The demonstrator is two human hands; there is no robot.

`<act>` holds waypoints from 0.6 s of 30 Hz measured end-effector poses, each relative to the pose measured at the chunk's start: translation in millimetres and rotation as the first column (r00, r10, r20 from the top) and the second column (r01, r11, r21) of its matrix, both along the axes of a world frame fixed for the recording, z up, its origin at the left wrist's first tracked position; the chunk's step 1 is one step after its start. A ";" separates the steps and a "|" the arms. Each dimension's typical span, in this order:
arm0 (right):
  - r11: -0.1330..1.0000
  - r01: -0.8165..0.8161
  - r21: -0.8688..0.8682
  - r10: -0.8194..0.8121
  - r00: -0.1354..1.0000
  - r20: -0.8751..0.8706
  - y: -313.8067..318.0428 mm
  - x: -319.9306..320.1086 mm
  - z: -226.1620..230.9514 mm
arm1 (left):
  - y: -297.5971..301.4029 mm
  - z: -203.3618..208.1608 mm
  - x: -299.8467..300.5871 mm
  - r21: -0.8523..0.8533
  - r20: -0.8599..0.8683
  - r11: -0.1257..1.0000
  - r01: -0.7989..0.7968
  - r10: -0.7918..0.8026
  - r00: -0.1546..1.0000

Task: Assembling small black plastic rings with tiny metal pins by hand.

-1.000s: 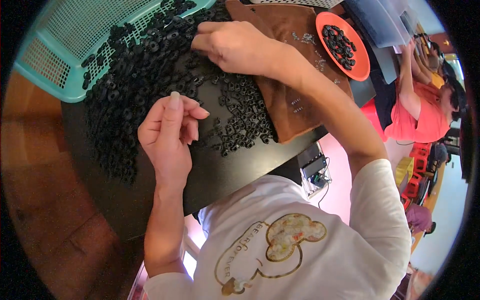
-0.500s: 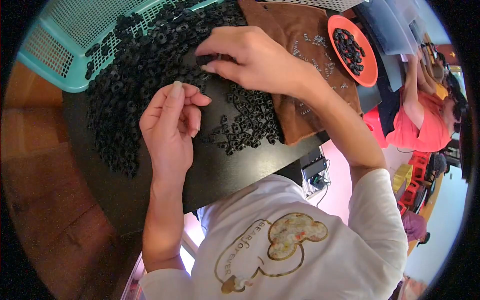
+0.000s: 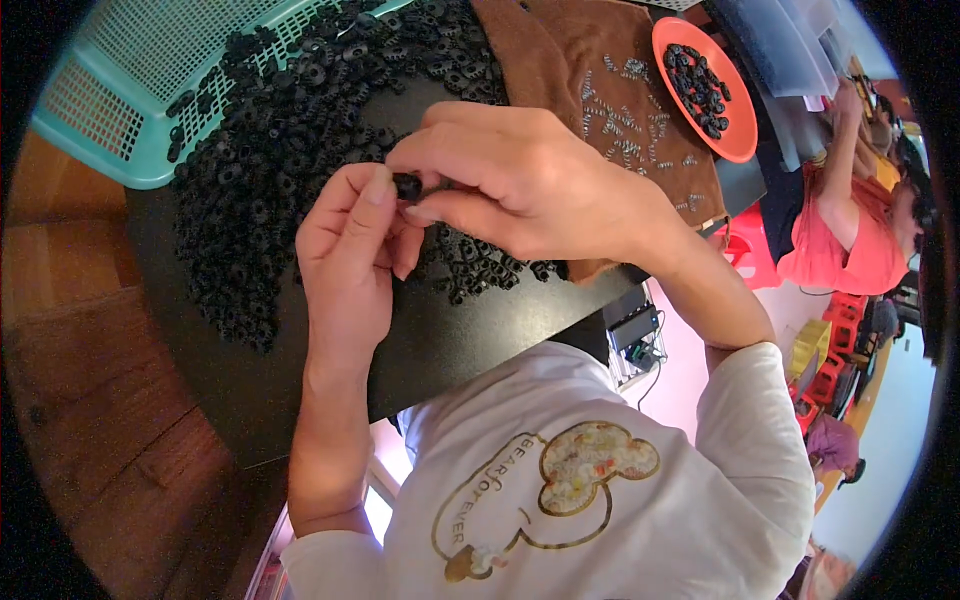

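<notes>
Head view, now bringing the right hand [image 3: 530, 180] to the left hand [image 3: 350, 235], pinching a small black part [image 3: 407, 186] against the left's pressed-together thumb and finger, left of the brown cloth [image 3: 545, 50], apparently switching from picking up to two-handed handling.

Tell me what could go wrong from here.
The small black piece sits at the fingertips of the left hand and right hand; it might slip and get lost in the similarly coloured black pile. Loose springs lie on the brown cloth, so the right forearm, which crosses over it, could perhaps scatter some.
</notes>
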State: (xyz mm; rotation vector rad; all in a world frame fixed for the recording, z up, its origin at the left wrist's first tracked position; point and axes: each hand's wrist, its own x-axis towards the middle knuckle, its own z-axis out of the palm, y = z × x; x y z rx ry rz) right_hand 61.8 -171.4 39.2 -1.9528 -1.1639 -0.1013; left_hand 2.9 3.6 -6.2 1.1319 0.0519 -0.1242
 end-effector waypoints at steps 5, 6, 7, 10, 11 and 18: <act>0.999 0.015 0.047 -0.014 1.000 -0.019 -2.3 -3.5 2.3 | -2.6 1.5 0.1 -0.169 -0.068 0.985 0.013 -0.025 0.997; 0.999 0.016 0.047 -0.015 1.000 -0.020 -1.7 -3.1 1.1 | -4.6 5.5 -0.9 -0.189 -0.098 0.982 -0.006 -0.012 0.995; 0.998 0.021 0.060 -0.022 1.000 0.009 -2.1 -2.6 -0.3 | -6.9 7.9 -1.6 -0.213 -0.126 0.977 -0.020 -0.007 0.992; 0.995 0.016 0.102 -0.019 0.999 0.029 -0.9 -4.2 -0.7 | -7.0 7.4 -4.5 -0.247 -0.087 0.968 0.035 -0.058 0.995; 0.991 -0.001 0.136 -0.001 1.000 0.018 -0.7 -4.4 -1.2 | -8.7 10.7 -4.8 -0.241 -0.070 0.969 0.056 -0.075 0.995; 0.996 0.050 0.080 -0.044 0.996 -0.076 -32.9 5.8 14.2 | -3.6 6.9 -6.8 -0.249 -0.081 0.965 0.083 -0.106 0.991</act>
